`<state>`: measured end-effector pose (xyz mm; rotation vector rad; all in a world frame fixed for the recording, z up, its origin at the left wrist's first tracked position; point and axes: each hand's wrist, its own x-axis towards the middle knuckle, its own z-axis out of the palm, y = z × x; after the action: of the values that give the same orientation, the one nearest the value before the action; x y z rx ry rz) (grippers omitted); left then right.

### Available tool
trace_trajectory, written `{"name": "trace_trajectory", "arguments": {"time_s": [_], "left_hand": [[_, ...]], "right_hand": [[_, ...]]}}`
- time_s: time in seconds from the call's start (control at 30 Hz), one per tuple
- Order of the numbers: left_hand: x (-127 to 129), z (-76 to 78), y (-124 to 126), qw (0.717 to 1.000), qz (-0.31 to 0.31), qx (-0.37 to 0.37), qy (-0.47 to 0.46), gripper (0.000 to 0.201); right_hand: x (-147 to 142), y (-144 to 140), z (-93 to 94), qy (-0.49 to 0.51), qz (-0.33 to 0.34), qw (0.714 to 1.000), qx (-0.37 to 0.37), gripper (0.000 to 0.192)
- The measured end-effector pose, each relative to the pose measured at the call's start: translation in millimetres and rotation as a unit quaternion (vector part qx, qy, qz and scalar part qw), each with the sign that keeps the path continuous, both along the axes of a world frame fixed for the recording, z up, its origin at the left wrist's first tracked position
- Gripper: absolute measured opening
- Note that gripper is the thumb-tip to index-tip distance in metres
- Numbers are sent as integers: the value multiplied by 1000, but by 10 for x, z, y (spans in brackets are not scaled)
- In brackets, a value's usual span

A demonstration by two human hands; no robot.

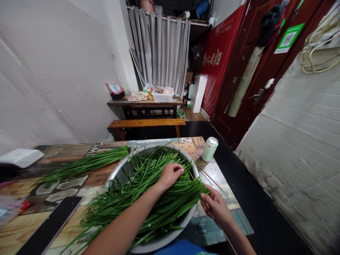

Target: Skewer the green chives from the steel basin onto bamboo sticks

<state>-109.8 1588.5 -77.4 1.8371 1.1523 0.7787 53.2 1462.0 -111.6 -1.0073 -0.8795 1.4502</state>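
A wide metal basin [117, 173] in front of me is heaped with long green garlic chives [148, 187], some hanging over its near left rim. My left hand [171, 175] is above the heap, thumb and fingers pinched together; whatever they hold is hidden. At the right rim, my right hand [214, 203] has its thumb and fingers bent around the cut ends of the chives. A thin bamboo skewer [227, 239] runs from under its palm toward me. More skewers [212, 179] lie on the table beside the basin.
On the patterned wooden table [225, 187] stand a green drink can [209, 149] and a second bundle of chives [87, 163]. A dark phone [50, 226] lies at the left. Beyond are a bench [146, 123] and another table with a white tub [163, 96].
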Motion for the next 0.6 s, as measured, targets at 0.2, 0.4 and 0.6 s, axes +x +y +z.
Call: {"name": "trace_trajectory", "arguments": {"time_s": [0.2, 0.4, 0.6], "left_hand": [[17, 38, -18, 995, -26, -86, -47, 26], [24, 95, -41, 993, -41, -99, -46, 32], [31, 44, -37, 992, -57, -105, -47, 32]], "right_hand": [[8, 9, 8, -5, 0, 1000, -3, 28], [10, 25, 32, -5, 4, 1000, 1, 26], [-3, 26, 57, -1, 1, 1000, -5, 27]]}}
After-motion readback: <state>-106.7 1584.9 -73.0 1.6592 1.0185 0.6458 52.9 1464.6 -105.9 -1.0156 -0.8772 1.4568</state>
